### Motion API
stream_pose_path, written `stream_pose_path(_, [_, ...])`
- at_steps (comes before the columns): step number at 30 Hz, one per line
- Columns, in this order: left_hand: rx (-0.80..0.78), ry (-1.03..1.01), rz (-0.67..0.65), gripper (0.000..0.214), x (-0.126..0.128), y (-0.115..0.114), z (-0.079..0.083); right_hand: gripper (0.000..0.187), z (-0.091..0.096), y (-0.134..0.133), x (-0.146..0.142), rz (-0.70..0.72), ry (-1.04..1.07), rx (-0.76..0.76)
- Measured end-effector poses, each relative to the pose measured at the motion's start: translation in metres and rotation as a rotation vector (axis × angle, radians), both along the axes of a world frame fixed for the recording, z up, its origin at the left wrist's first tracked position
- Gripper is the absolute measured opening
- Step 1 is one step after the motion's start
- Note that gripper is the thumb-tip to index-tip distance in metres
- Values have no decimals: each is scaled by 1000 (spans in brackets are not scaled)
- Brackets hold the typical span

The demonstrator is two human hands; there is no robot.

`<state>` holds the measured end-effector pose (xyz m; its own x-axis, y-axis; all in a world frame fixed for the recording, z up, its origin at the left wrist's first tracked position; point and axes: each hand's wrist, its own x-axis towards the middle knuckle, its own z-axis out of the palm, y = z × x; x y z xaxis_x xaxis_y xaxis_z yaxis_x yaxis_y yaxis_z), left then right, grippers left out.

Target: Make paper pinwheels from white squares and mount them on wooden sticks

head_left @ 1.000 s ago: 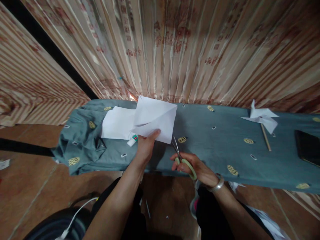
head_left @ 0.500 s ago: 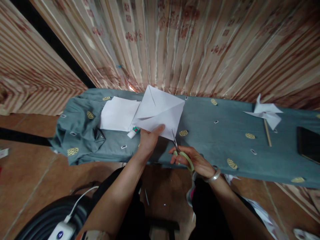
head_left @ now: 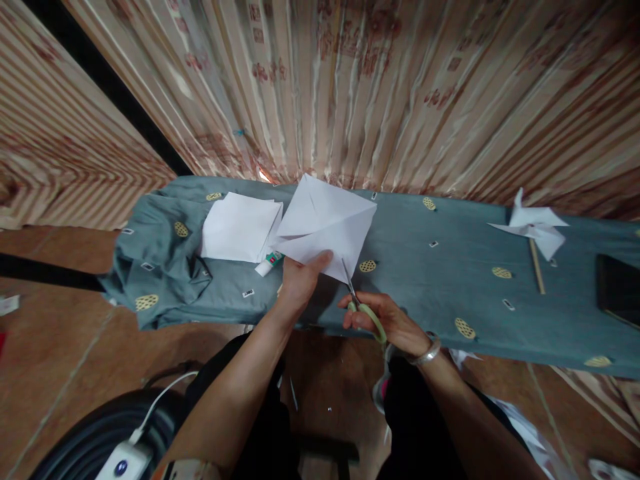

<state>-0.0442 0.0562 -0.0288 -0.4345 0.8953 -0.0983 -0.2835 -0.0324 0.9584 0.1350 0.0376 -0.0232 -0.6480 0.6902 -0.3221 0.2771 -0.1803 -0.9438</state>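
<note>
In the middle of the frame, our left hand (head_left: 301, 277) pinches the square paper (head_left: 333, 230) near its lower edge, thumb on top. Our right hand (head_left: 393, 321) grips the scissors (head_left: 376, 323), whose blades stand at the paper's lower corner. Toward its left corner one slit already gapes, so we judge the cutting partly done; at its right corner we find only a crease. Right in the frame lies one assembled pinwheel (head_left: 536, 225); at left, a paper stack (head_left: 237, 230) seems unused.
</note>
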Motion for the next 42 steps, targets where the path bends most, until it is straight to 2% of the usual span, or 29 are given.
stream_pose_path(20, [-4, -28, -5, 53, -1, 0, 1, 46, 1, -3, -6, -140, 6, -170])
stream_pose_path(27, [-9, -27, -2, 51, -2, 0, 1, 45, 2, -3, -7, -142, 1, -160])
stream_pose_path(33, [-35, -29, -8, 39, -2, 1, -1, 46, 0, -4, -7, -153, 0, -159])
stream_pose_path(42, [-28, -13, -26, 47, 0, -2, 2, 45, -2, -3, -6, -158, 5, -151])
